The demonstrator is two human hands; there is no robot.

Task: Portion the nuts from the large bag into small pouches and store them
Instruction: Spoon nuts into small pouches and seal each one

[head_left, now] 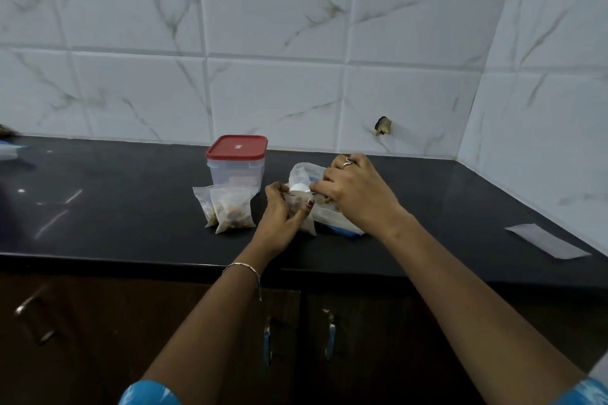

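Stands at a black counter, both forearms stretched forward over its edge. Grips a small clear pouch with the left hand, fingers curled round its upper part and thumb laid across the front, mouth held up, bottom resting on the counter. Pinches a white scoop with the right hand, fingertips bunched together at its handle (a ring on one finger, a thin bracelet on the left wrist), scoop bowl just above the pouch mouth. Keeps the right palm over the large bag, lying crumpled and open on the counter just right of the pouch and touching it. A few brown nuts visible under the right fingers at the bag's opening; some dark contents low in the held pouch too, hard to make out. Left of the hands, two filled pouches standing side by side and overlapping, leaning against a clear box with a red lid shut on top. Far right on the counter, well apart from the rest, a pale flat strip. Behind, a white marbled tile wall; below the counter edge, dark cupboard doors with metal handles.
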